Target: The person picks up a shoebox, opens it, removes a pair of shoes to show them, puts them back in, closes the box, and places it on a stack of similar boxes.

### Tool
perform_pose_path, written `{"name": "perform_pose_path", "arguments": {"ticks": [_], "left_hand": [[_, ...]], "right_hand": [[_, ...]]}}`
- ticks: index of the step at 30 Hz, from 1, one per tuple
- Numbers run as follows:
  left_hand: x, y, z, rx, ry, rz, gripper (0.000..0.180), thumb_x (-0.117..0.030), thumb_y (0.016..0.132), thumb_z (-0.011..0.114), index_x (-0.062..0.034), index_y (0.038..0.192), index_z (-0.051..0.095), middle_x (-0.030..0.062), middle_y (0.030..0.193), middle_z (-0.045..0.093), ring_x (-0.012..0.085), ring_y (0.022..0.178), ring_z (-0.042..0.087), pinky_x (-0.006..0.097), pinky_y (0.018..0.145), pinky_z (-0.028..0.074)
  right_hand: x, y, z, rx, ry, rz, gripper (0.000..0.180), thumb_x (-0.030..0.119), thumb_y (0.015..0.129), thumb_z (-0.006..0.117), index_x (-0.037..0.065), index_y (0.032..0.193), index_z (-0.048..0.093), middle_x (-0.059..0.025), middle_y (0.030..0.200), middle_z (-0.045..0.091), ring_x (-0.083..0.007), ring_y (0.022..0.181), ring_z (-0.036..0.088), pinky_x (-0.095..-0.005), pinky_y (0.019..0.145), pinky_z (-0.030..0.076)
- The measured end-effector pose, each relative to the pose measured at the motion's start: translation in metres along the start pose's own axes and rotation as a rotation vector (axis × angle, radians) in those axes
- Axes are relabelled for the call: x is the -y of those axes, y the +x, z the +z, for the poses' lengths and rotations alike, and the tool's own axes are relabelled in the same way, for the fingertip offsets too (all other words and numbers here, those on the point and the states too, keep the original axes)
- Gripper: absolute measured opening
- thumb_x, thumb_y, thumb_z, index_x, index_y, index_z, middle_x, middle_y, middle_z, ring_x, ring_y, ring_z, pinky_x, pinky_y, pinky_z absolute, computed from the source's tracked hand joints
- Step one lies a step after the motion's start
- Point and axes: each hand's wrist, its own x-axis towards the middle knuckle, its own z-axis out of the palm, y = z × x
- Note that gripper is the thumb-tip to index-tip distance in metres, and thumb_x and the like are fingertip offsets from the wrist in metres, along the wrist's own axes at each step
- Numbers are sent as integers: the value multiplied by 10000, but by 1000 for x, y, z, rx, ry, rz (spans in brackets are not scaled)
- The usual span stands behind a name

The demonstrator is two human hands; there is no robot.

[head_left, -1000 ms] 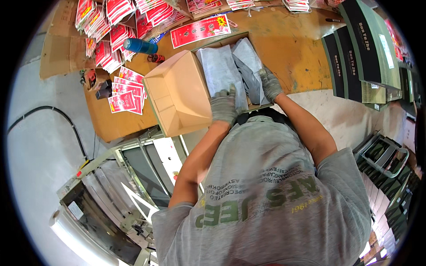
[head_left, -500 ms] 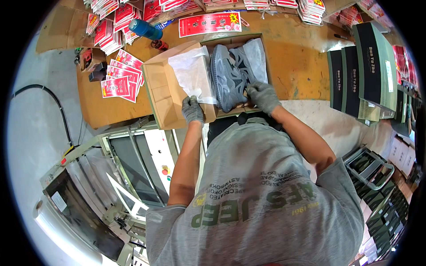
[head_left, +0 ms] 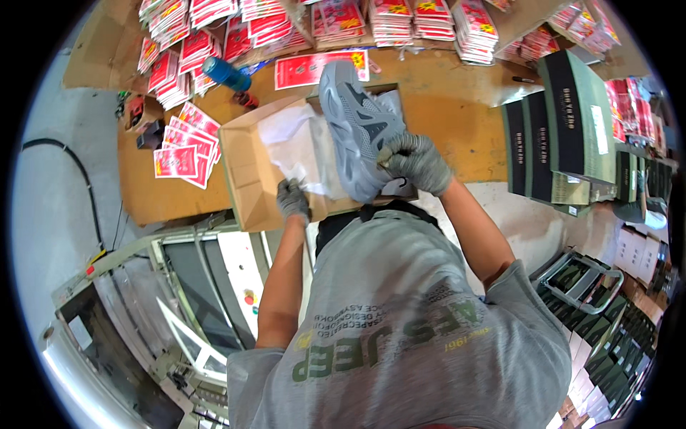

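A grey sneaker [head_left: 349,136] is raised over an open cardboard shoebox [head_left: 243,168], its toe pointing away from me. My right hand [head_left: 419,164], in a grey glove, grips the sneaker by its right side near the heel end. Behind the sneaker, part of the box's contents is hidden. White tissue paper [head_left: 284,129] spreads across the left part of the box. My left hand [head_left: 294,200], gloved too, is closed at the near edge of the box on a corner of this tissue paper.
A red printed sheet [head_left: 304,71] lies beyond the box on the wooden table [head_left: 457,93]. Red cards [head_left: 187,146] fan out at left, near a blue bottle [head_left: 226,74]. Stacked dark shoeboxes [head_left: 572,125] stand at right. Several card bundles [head_left: 393,25] line the back.
My right hand has lifted the sneaker up from the box. My left hand still holds the tissue paper at the near edge. The whole view has shifted slightly.
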Motion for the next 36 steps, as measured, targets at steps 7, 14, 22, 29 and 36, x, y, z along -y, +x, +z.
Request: {"name": "perform_pose_path", "arguments": {"ticks": [7, 14, 22, 29, 36], "left_hand": [[-22, -10, -12, 11, 148, 76, 246, -256, 985, 594, -33, 1063, 665, 201, 945, 708, 342, 835, 660, 425, 798, 519], [-12, -6, -13, 35, 82, 54, 295, -283, 968, 627, -24, 1107, 660, 217, 1037, 703, 345, 939, 671, 410, 868, 519], [-34, -16, -22, 85, 5, -16, 286, -261, 977, 617, -8, 1104, 659, 204, 1033, 709, 314, 925, 669, 405, 863, 514], [7, 1, -3, 27, 6, 25, 279, -248, 981, 623, -7, 1115, 668, 130, 991, 718, 202, 872, 633, 358, 826, 514], [-7, -7, -9, 89, -114, -56, 274, -241, 972, 623, 10, 1070, 671, 194, 1027, 715, 318, 909, 671, 395, 835, 514]], "right_hand": [[-70, -15, -92, -244, -1127, -119, 345, -2, 728, 648, 163, 1009, 761, -201, 1037, 688, -380, 968, 669, -441, 928, 516], [-134, 20, -133, -387, -1408, -149, 462, 199, 900, 612, 157, 1360, 600, -192, 1219, 684, -402, 1145, 625, -452, 994, 479], [-51, 134, 33, 280, -1299, -714, 389, 155, 846, 637, 107, 1231, 654, -146, 1277, 637, -328, 1149, 606, -444, 1026, 457], [-97, 171, 74, 1086, -2063, -309, 316, 199, 828, 679, 147, 1137, 721, -91, 1180, 703, -353, 1130, 627, -407, 1013, 447], [56, 116, 11, 877, -1535, -366, 322, 2, 686, 742, 94, 994, 744, -122, 1015, 724, -342, 1090, 654, -434, 967, 494]]}}
